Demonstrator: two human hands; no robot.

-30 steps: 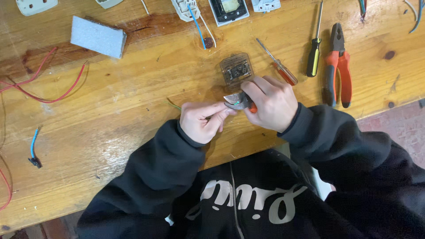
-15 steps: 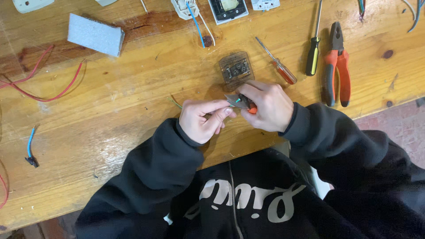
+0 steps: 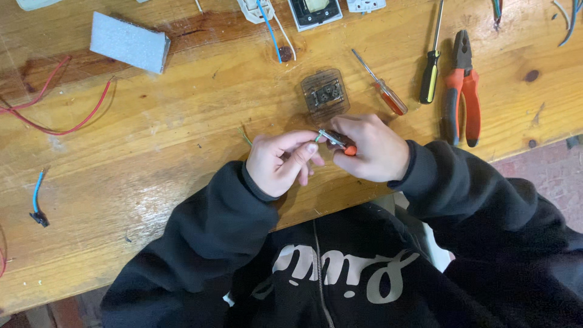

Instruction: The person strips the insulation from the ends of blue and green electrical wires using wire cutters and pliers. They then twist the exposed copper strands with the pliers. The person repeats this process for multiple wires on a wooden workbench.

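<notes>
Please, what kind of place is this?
Probably an electrical workbench: a wooden table with pliers, screwdrivers, loose red wires and socket parts.

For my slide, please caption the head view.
Left hand holds thin green wire; right hand holds small orange-handled cutter.

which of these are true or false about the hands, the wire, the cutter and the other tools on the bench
1. The right hand grips a small orange-handled cutter. True.
2. The left hand holds red pliers. False: it pinches a thin green wire; the red-handled pliers lie untouched on the wooden bench.
3. A translucent brown socket module lies just beyond the hands. True.
4. The grey foam block sits right of the pliers. False: it lies far left.
</notes>
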